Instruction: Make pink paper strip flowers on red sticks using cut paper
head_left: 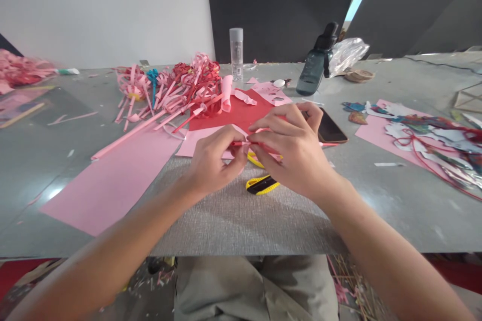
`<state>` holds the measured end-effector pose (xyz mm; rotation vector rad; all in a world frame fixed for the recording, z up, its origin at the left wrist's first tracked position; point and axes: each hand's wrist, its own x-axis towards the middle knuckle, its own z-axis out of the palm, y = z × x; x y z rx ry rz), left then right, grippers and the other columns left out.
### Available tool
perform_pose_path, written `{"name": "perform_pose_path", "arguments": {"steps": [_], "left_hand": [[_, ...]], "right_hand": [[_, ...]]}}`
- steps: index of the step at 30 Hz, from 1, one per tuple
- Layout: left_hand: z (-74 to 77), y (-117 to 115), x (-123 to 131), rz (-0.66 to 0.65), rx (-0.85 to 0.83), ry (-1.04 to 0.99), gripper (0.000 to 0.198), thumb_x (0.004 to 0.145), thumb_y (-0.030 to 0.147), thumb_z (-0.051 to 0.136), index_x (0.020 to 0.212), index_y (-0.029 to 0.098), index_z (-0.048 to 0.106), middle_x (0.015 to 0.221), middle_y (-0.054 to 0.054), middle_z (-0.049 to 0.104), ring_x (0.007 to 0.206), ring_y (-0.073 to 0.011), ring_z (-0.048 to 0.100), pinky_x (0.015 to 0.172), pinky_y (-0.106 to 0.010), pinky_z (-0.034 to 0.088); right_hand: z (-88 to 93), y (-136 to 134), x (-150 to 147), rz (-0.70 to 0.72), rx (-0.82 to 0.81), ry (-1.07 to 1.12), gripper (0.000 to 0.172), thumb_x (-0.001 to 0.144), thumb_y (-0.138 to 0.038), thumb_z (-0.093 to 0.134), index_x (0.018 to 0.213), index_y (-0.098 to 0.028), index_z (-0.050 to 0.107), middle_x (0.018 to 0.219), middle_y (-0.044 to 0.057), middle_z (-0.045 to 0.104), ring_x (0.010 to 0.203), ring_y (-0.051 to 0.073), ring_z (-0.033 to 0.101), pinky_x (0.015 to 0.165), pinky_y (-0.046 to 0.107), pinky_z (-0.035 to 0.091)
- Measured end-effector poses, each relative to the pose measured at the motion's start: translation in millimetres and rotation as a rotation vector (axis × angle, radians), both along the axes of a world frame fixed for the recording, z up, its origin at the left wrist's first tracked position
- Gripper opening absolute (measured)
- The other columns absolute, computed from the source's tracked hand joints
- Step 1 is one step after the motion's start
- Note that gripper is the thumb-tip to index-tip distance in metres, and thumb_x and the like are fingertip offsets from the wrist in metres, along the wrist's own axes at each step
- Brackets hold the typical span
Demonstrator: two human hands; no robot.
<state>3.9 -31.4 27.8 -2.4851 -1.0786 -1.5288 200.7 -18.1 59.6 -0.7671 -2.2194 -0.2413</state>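
Observation:
Over the near middle of the table, my left hand (216, 158) and my right hand (291, 148) meet at the fingertips. Both pinch a thin red paper stick (331, 145), whose far end pokes out to the right beyond my right hand. A small pale pink bit shows at the pinch, though the fingers cover most of it. Just below lies a yellow and black utility knife (259, 185), partly under my right hand. A yellow handle loop (256, 161) shows behind the fingers. Red paper (241, 116) and pink paper (192, 143) lie behind my hands.
Curled pink and red paper flowers (188, 85) are heaped at back left, beside a long pink sheet (113, 180). A clear bottle (237, 55), a dark bottle (315, 67) and a phone (332, 126) stand or lie behind. Colourful cutouts (429, 135) lie right.

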Motion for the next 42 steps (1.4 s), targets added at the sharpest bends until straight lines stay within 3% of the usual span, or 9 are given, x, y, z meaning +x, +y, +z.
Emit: {"name": "perform_pose_path", "arguments": {"steps": [29,42], "left_hand": [[-5.5,2.4,-0.6,-0.004,-0.026,0.007,0.005,0.096,0.017,0.059,0.098,0.020,0.058,0.085,0.001,0.065,0.069,-0.0106,0.062,0.064,-0.024,0.051],[0.9,0.0,-1.2,-0.020,-0.033,-0.032,0.004,0.096,0.016,0.059,0.094,0.020,0.060,0.083,0.000,0.067,0.070,-0.0119,0.062,0.065,-0.025,0.052]], "right_hand": [[1.2,0.9,0.3,-0.005,-0.003,-0.013,0.020,0.097,-0.022,0.064,0.083,-0.027,0.077,0.108,-0.001,0.080,0.110,0.027,0.062,0.105,0.053,0.028],[-2.6,2.1,-3.6,-0.008,0.020,0.043,0.018,0.096,-0.021,0.065,0.082,-0.027,0.073,0.107,-0.002,0.080,0.108,0.025,0.063,0.101,0.049,0.028]]}}
